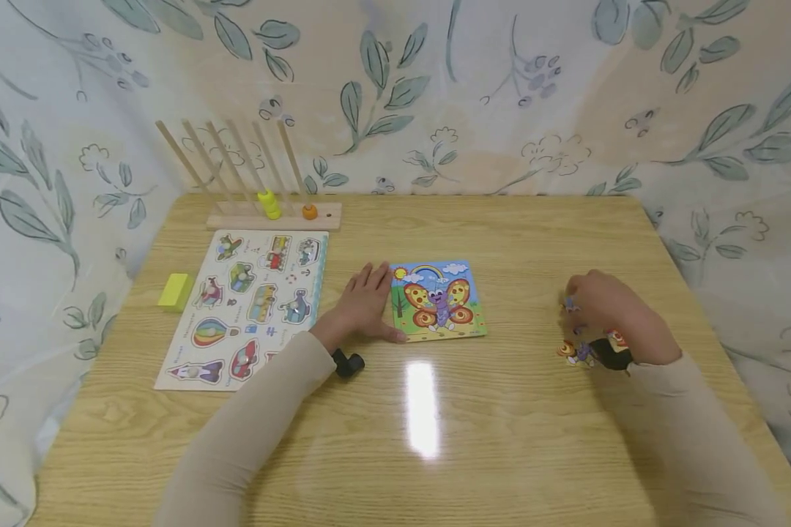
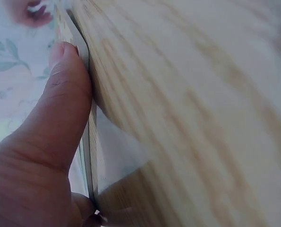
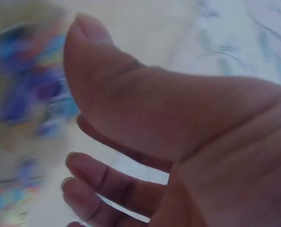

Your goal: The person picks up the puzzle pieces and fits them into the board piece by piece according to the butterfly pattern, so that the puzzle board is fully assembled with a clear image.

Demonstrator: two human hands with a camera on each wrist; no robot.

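Note:
A square butterfly picture puzzle [image 1: 438, 300] lies near the middle of the wooden table. My left hand [image 1: 364, 304] rests along its left side, fingers stretched out and thumb at the lower left corner; in the left wrist view the thumb [image 2: 64, 99] lies against the board's edge. My right hand [image 1: 609, 311] is over the table's right side, above small colourful pieces [image 1: 581, 354] in orange and purple. Small blue pieces [image 1: 571, 304] show by its fingertips. In the right wrist view, the thumb and fingers are apart with nothing between them; the pieces beyond are blurred.
Left of the puzzle lies a vehicle peg board [image 1: 237, 311], partly under my left sleeve. Behind it stands a wooden rack [image 1: 273, 216] with upright rods and a few beads. A yellow block [image 1: 176, 292] sits at far left. Patterned cloth [image 1: 448, 95] hangs behind the table.

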